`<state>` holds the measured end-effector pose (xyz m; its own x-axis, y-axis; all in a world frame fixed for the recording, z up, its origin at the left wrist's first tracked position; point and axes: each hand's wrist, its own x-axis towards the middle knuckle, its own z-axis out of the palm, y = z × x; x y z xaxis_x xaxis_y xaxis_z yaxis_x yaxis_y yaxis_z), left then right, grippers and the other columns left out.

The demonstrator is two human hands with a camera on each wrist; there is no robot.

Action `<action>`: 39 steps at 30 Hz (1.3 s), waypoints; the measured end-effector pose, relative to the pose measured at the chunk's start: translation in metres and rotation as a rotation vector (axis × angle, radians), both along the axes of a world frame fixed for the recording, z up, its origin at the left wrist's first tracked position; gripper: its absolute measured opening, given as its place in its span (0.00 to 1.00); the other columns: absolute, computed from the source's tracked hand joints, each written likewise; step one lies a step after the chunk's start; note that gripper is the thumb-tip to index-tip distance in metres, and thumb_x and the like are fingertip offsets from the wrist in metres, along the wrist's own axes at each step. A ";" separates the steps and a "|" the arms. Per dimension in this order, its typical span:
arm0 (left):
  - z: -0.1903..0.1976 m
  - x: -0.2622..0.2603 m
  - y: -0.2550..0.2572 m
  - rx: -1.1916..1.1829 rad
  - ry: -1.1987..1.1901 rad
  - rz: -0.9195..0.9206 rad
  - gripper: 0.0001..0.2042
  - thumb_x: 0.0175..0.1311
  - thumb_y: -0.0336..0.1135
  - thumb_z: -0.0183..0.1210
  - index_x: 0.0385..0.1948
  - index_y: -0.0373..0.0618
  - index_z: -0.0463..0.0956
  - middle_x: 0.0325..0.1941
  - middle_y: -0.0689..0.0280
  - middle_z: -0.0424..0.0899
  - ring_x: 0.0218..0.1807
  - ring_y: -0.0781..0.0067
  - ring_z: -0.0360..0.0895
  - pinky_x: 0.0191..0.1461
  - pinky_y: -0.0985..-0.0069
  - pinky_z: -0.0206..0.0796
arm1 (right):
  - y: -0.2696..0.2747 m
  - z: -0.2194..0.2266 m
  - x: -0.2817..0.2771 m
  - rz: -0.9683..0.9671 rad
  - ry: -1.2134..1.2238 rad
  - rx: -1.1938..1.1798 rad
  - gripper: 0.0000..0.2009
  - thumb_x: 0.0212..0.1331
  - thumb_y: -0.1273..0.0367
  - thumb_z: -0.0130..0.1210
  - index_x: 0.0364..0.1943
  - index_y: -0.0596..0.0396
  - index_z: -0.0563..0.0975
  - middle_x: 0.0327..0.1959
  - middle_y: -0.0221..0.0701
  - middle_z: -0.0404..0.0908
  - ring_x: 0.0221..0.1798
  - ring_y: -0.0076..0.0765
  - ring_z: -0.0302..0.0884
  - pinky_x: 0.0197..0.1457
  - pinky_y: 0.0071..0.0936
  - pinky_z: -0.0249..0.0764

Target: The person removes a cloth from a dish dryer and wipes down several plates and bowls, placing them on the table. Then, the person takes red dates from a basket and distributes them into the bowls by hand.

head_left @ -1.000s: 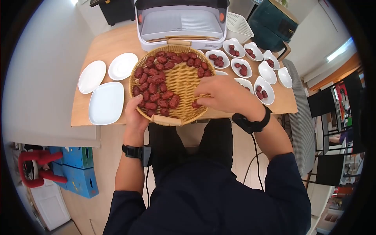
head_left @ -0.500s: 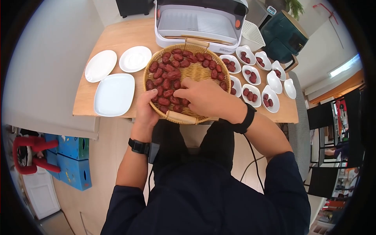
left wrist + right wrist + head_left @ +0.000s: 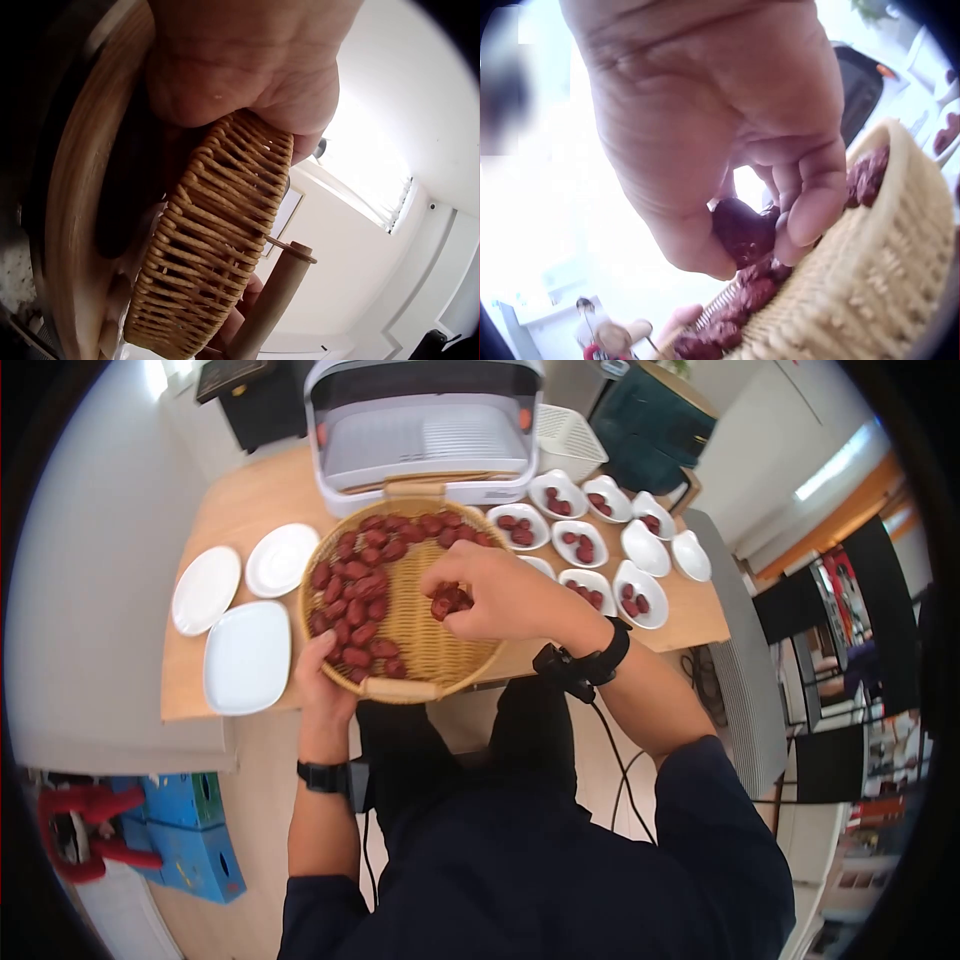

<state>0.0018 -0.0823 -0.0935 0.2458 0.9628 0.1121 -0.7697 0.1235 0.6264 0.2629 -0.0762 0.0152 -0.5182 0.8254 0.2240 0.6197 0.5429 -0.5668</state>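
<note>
A round wicker basket (image 3: 430, 645) with wooden handles is tilted at the table's front edge. Wrinkled red dates (image 3: 355, 595) lie mostly along its left and far sides. My left hand (image 3: 325, 682) grips the rim at the near left, thumb over the edge; the left wrist view shows the woven side against the palm. Over the basket's bare right part, my right hand (image 3: 500, 592) holds a few dates (image 3: 450, 601) between thumb and fingers. In the right wrist view, one dark date (image 3: 742, 231) shows plainly in that pinch, above the others in the basket.
Right of the basket stand several small white bowls (image 3: 657, 607), most with a few dates inside. Three white plates (image 3: 248, 658) lie on the left. Behind are a white appliance (image 3: 425, 445), a white plastic basket (image 3: 572, 448) and a dark green appliance (image 3: 650, 430).
My right hand has come up from the dates near the basket's front, now with dates in its fingers. My left hand keeps its grip on the rim. The head view has swung.
</note>
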 end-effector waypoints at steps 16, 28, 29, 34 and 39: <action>-0.006 -0.001 -0.002 -0.015 0.098 0.107 0.32 0.66 0.36 0.53 0.73 0.36 0.61 0.74 0.50 0.71 0.73 0.50 0.71 0.79 0.54 0.61 | 0.018 -0.020 0.308 -0.824 -0.210 -0.253 0.19 0.48 0.68 0.66 0.48 0.55 0.83 0.41 0.33 0.88 0.41 0.34 0.86 0.42 0.32 0.81; 0.003 0.001 -0.002 0.003 0.050 0.030 0.34 0.65 0.36 0.53 0.75 0.35 0.58 0.76 0.51 0.68 0.76 0.52 0.67 0.81 0.56 0.57 | -0.006 0.027 0.186 -0.655 0.165 0.031 0.10 0.63 0.69 0.62 0.44 0.57 0.86 0.34 0.29 0.86 0.38 0.23 0.82 0.42 0.24 0.77; 0.002 -0.001 -0.002 0.000 0.037 0.003 0.34 0.66 0.36 0.53 0.75 0.34 0.58 0.76 0.51 0.68 0.76 0.52 0.67 0.81 0.56 0.57 | -0.022 0.042 0.142 -0.484 0.160 -0.001 0.09 0.62 0.71 0.62 0.43 0.58 0.86 0.34 0.30 0.86 0.37 0.23 0.81 0.41 0.24 0.76; 0.008 0.002 -0.001 0.034 -0.010 -0.020 0.32 0.67 0.35 0.53 0.73 0.32 0.60 0.73 0.50 0.72 0.72 0.54 0.72 0.78 0.57 0.64 | -0.027 0.025 0.009 0.225 -0.099 0.285 0.10 0.54 0.72 0.65 0.41 0.54 0.86 0.41 0.33 0.84 0.43 0.44 0.83 0.45 0.36 0.79; 0.005 -0.003 -0.002 -0.019 -0.031 -0.025 0.28 0.68 0.35 0.53 0.69 0.30 0.64 0.68 0.50 0.77 0.66 0.56 0.78 0.72 0.59 0.71 | -0.004 0.005 -0.057 0.398 -0.192 0.170 0.10 0.53 0.71 0.65 0.40 0.52 0.85 0.48 0.31 0.82 0.49 0.43 0.83 0.49 0.39 0.80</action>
